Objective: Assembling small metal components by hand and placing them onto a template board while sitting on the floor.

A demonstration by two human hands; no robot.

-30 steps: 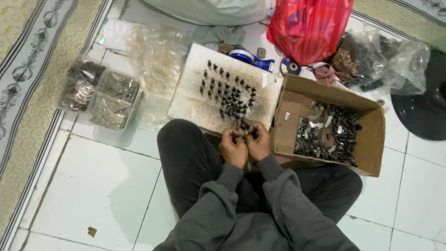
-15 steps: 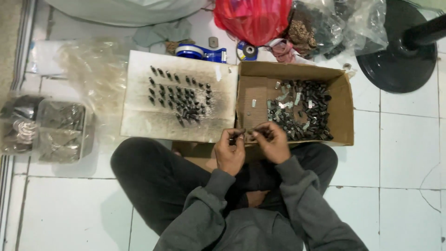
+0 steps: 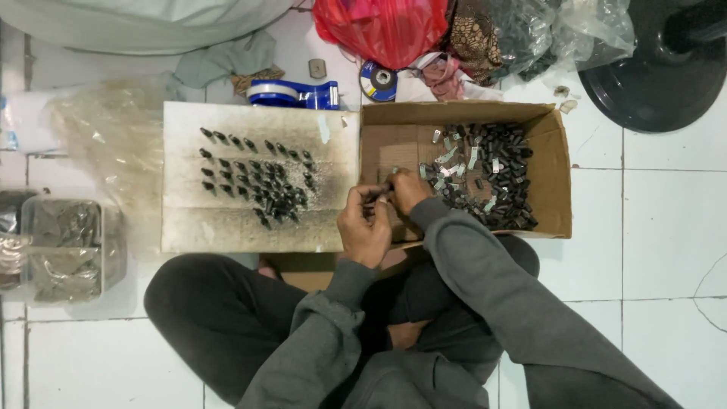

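- White tiled floor [image 3: 666,227], seen from above; a person sits cross-legged on it in dark trousers and a grey top.
- Left hand [image 3: 365,227]: curled just above the knees, at the near left corner of the carton, fingers bent inward and pressed around a small dark part [image 3: 376,195].
- Right hand [image 3: 409,191]: touching the left hand, fingers closed on the same part from the other side. The part shows only as a short dark stub between the fingertips of both hands; its shape cannot be told.
- Carton [image 3: 556,182]: open, directly beyond the hands, holding a heap of dark and silvery small pieces [image 3: 492,178] on its right half.
- Board [image 3: 227,227]: pale, smudged, touching the carton's left side; rows of small dark pieces [image 3: 257,178] stand on it, well left of the hands.
- Clear tub [image 3: 64,250]: far left, with greyish contents, beside crumpled clear plastic [image 3: 106,136].
- Farther back: blue tape dispenser [image 3: 294,94], round disc [image 3: 379,82], red bag [image 3: 382,29], dark bagged material [image 3: 522,34].
- Far right: black round base [image 3: 659,68].
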